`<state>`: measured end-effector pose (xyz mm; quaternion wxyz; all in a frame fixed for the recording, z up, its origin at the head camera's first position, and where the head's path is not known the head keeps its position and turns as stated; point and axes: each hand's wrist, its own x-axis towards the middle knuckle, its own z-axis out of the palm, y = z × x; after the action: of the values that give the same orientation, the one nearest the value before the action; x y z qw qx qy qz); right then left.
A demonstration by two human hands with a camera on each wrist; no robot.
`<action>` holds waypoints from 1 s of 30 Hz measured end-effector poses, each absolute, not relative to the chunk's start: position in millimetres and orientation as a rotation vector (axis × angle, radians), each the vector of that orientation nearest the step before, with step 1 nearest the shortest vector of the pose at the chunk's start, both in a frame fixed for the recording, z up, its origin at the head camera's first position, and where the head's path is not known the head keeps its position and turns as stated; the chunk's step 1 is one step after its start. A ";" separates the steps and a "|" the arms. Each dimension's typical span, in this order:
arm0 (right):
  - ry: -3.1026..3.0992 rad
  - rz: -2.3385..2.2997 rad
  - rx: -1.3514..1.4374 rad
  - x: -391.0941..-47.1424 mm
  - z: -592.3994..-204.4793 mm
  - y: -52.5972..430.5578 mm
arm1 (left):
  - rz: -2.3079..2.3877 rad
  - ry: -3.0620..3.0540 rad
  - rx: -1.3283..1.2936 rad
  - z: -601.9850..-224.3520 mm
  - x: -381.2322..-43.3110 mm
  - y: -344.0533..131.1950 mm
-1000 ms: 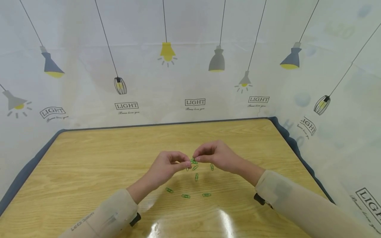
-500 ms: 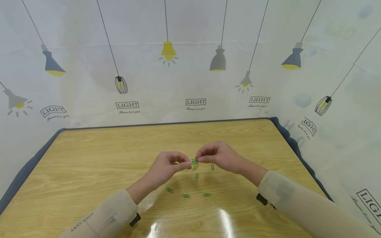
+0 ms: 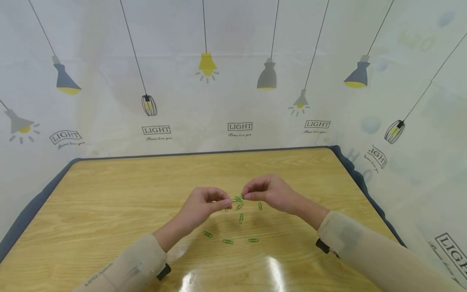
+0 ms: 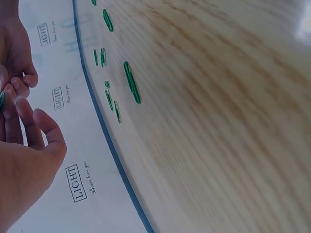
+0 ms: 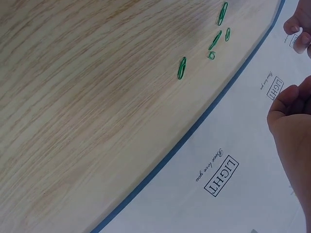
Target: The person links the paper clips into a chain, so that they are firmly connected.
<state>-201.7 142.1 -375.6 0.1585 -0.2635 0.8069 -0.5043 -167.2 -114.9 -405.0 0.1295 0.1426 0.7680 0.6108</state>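
In the head view my left hand [image 3: 204,205] and right hand [image 3: 273,193] face each other above the table, fingertips a short gap apart. Green paper clips [image 3: 238,199] span that gap, overlapping one another. The thumb and forefinger of my left hand pinch the left end; those of my right hand pinch the right end. Whether the clips are linked, I cannot tell. In the left wrist view, a sliver of green clip [image 4: 2,100] shows at the left fingertips. The right wrist view shows my right hand [image 5: 294,121] at its edge, the held clip hidden.
Several loose green paper clips lie on the wooden table [image 3: 127,194]: one clip [image 3: 241,218] below the hands, another clip [image 3: 260,206] under the right wrist, and a nearer row with a middle clip [image 3: 228,241]. A wall sheet [image 3: 189,138] printed with lamps stands behind the table.
My hands have drawn slightly apart, the right one moving right and the left one a little left. More of the green clips shows between the fingertips. The loose clips stay put.
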 end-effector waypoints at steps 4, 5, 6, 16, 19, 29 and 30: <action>2.315 -1.454 -0.707 -200.5 -372.3 141.5 | 1.745 2.205 0.440 -407.5 -166.8 -116.6; 2.311 -1.459 -0.702 -200.5 -371.8 140.9 | 1.727 2.196 0.445 -408.1 -166.6 -116.7; 2.306 -1.461 -0.699 -200.4 -371.7 140.2 | 1.707 2.185 0.456 -408.8 -166.4 -116.8; 2.288 -1.498 -0.723 -197.1 -369.5 135.4 | 1.565 2.187 0.548 -406.3 -164.1 -112.1; 2.281 -1.507 -0.730 -196.4 -370.8 135.5 | 1.607 2.207 0.540 -403.7 -163.9 -110.2; 2.274 -1.519 -0.710 -193.6 -371.8 134.0 | 1.719 2.271 0.522 -405.3 -167.2 -108.0; 2.269 -1.518 -0.710 -193.2 -371.9 133.6 | 1.722 2.272 0.512 -405.9 -167.3 -108.0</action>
<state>-193.2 133.6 -371.9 0.1596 -0.2486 0.7940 -0.5313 -167.3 -108.0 -405.9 0.1223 0.1754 0.7786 0.5899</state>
